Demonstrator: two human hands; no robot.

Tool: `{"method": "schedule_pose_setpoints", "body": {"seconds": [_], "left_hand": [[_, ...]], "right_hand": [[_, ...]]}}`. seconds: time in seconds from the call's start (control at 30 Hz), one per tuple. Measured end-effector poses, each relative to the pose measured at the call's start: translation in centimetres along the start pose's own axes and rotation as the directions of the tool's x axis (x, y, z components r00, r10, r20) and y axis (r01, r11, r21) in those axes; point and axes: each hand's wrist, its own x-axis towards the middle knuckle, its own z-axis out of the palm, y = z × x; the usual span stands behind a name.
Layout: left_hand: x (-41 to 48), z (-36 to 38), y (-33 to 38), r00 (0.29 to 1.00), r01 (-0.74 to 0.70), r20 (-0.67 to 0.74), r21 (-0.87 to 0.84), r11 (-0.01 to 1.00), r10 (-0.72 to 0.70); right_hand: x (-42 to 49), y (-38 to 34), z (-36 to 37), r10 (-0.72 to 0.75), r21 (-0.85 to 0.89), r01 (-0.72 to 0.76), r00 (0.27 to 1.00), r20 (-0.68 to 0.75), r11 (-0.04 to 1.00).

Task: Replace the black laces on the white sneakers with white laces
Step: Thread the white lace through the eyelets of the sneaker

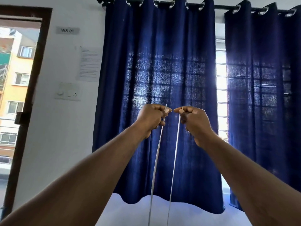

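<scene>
White lace [156,160]: two strands held up at mid-frame. Each runs taut and nearly straight down to the lower edge of the view, where it passes out of sight. The strands lie close side by side without touching, a little wider apart low down than at the top.

Left hand [149,119]: fingers [166,110] curled round the left strand, thumb pressed on it near the top. A short stiff tip stands up above the fist.

Right hand [194,122]: curled on the right strand, pinching it at its very end. The tip only just shows between thumb and forefinger.

Both hands are at the same height, back of each hand toward the camera. The thumb tips almost meet, with a small gap between them. Bare forearms reach up from the lower corners.

Behind the hands: dark blue curtain [162,62] hung by metal eyelets on a black rod [219,7]. Daylight comes through the weave and window bars show as shadow. A second curtain panel [260,79] hangs at right, with a bright window strip [221,95] between the two.

Left of the curtain: white wall [57,144] with a label reading "WS 01" [67,30]. Below it is a printed sheet [89,62], text too small to read, then a switch plate [67,92].

Far left: doorway with a dark brown frame [35,75] and a yellow building [14,82] outside.
</scene>
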Motion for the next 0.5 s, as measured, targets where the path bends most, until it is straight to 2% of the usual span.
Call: {"method": "schedule_pose_setpoints", "body": {"seconds": [0.17,0.33,0.5], "left_hand": [[0.2,0.0,0.4,0.999,-0.012,-0.041,-0.041,0.999,0.010],[0.3,0.2,0.5,1.000,0.019,-0.015,0.011,1.000,-0.019],[0.3,0.5,0.6,0.999,0.032,-0.028,-0.015,0.999,-0.032]], "right_hand": [[0.5,0.5,0.6,-0.011,0.025,0.012,0.999,-0.033,1.000],[1.0,0.5,1.1,0.045,0.130,-0.041,0.999,-0.029,0.991],[1.0,0.0,1.4,0.129,0.217,-0.120,0.991,-0.030,0.969]]}}
